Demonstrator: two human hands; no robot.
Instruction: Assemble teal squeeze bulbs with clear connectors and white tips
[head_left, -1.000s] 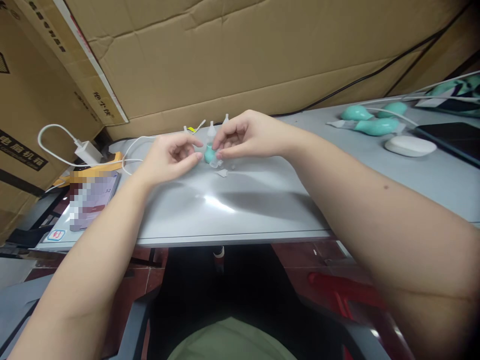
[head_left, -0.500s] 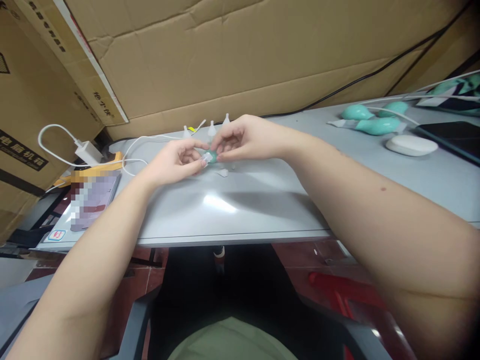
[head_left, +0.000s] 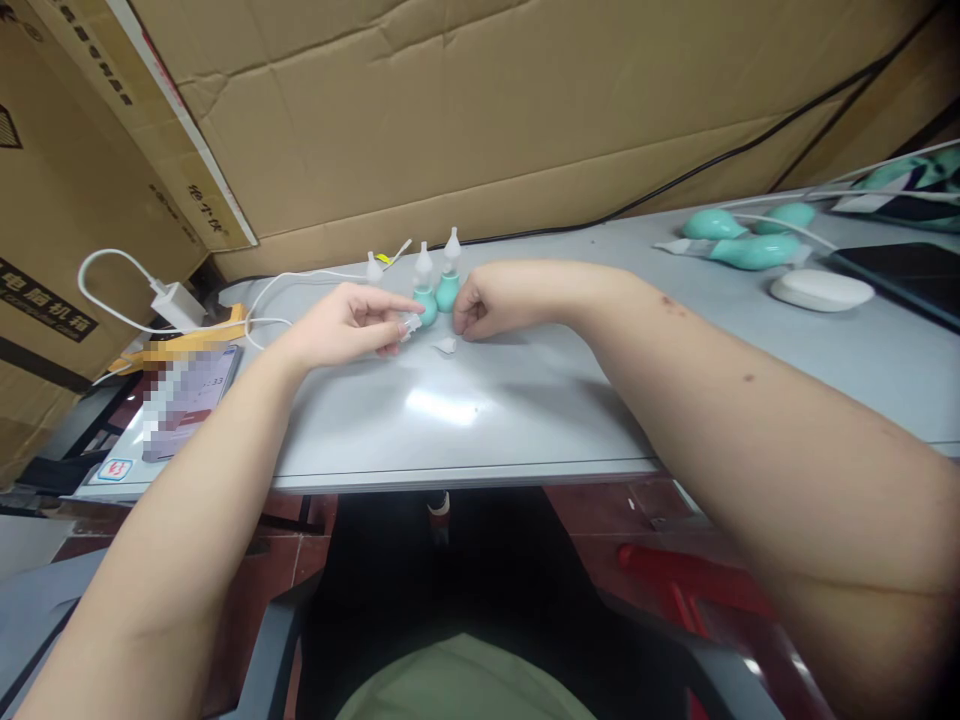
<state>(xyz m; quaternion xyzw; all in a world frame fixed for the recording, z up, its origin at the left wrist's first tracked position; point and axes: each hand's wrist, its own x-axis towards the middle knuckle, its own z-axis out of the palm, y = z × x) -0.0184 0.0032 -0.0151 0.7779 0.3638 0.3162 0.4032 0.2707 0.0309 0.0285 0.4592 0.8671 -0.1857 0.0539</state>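
Note:
My left hand (head_left: 351,322) pinches a small clear plastic cap (head_left: 409,324) between thumb and fingers, right beside a teal bulb (head_left: 427,303) with a clear nozzle that stands upright on the grey table (head_left: 480,400). A second teal bulb (head_left: 448,288) stands next to it. My right hand (head_left: 501,298) rests on the table just right of these bulbs, fingers curled in, with nothing visible inside them. A loose clear nozzle (head_left: 445,346) lies on the table below the hands. Another clear nozzle (head_left: 373,266) stands behind my left hand.
A phone (head_left: 184,398) lies at the table's left end by a white charger (head_left: 174,303) and cable. At the far right lie several teal bulbs (head_left: 750,250), a white oval object (head_left: 821,290) and a dark tablet (head_left: 907,275). Cardboard boxes (head_left: 450,110) wall the back.
My right hand has let go of a teal bulb, which now stands upright, and has dropped to the table. My left hand keeps the clear cap near the bulb.

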